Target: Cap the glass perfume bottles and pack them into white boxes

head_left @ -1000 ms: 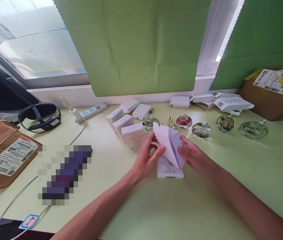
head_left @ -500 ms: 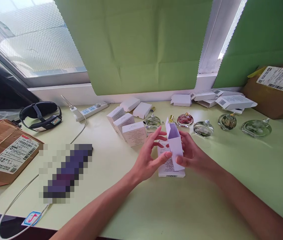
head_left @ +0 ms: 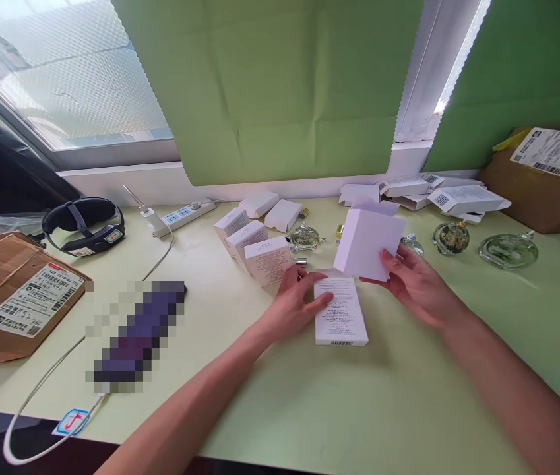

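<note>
— Green blinds (head_left: 280, 92) hang by a window (head_left: 72, 79), above a pale green table (head_left: 270, 422). What's in the right hand (head_left: 421, 284)?

— A plain white carton (head_left: 371, 244), pinched between thumb and fingers and held up off the tabletop, tilted. Its big face has no printing I can see, and a thin flap sticks up along the top edge, slightly lilac in the shade

— And the left hand (head_left: 294, 307)?

— Fingers loosely parted, thumb over the left edge of a printed box (head_left: 342, 316). Whether it presses on it, I can't tell

— How does that one look?

— White, slim, lying flat below the raised carton, with rows of small dark text on top, too fine to read, and a barcode on its near edge

— Anything beside them?

— Three upright cartons (head_left: 247, 237) to the left, and round glass bottles (head_left: 450, 239) further back, one with dried-looking stuff inside
</note>
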The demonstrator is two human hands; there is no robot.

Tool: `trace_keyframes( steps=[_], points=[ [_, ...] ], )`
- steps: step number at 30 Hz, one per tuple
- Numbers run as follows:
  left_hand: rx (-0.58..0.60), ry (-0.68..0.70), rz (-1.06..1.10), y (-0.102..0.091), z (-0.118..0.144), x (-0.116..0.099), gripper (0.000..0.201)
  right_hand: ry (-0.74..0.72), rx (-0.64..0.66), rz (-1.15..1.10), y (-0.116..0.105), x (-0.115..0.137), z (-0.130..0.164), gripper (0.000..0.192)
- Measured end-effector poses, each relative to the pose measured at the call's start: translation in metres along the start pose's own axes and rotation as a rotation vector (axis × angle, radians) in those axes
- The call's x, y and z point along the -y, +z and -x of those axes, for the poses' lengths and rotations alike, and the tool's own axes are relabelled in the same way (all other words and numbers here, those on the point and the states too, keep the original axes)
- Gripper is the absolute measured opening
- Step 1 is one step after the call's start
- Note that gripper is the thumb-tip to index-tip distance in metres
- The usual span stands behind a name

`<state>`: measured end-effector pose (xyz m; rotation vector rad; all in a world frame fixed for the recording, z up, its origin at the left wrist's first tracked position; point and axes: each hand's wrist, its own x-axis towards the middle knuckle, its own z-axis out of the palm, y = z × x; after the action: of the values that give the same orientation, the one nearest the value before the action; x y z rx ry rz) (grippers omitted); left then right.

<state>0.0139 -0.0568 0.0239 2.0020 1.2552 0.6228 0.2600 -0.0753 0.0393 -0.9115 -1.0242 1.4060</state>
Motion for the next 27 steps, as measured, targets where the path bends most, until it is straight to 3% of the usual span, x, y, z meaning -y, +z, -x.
trace_keyframes(
  steps=[3, 6, 11, 15, 18, 21, 27],
  points=[
    [0.028, -0.009, -0.016, 0.001, 0.000, 0.001, 0.041, -0.084, -0.076, 0.013, 0.002, -0.003, -0.001, 0.029],
    [0.006, 0.046, 0.040, 0.002, 0.003, -0.004, 0.036, -0.148, -0.072, 0.058, 0.009, -0.002, 0.001, 0.030],
    [-0.304, 0.391, -0.001, 0.000, 0.009, -0.015, 0.016, -0.343, -0.021, 0.083, 0.023, 0.021, 0.010, 0.042],
    [-0.442, 0.534, -0.119, -0.002, 0.009, -0.015, 0.022, -0.443, 0.038, 0.269, 0.035, 0.047, 0.013, 0.041],
    [-0.459, 0.520, -0.101, -0.002, 0.006, -0.012, 0.028, -0.406, 0.168, 0.535, 0.042, 0.061, 0.006, 0.036],
    [-0.439, 0.462, 0.083, 0.001, 0.003, -0.008, 0.035, -0.322, 0.294, 0.773, 0.047, 0.074, -0.007, 0.032],
    [-0.255, 0.331, 0.372, 0.003, 0.000, -0.007, 0.059, -0.207, 0.336, 1.053, 0.056, 0.102, -0.013, 0.024]
  ],
)
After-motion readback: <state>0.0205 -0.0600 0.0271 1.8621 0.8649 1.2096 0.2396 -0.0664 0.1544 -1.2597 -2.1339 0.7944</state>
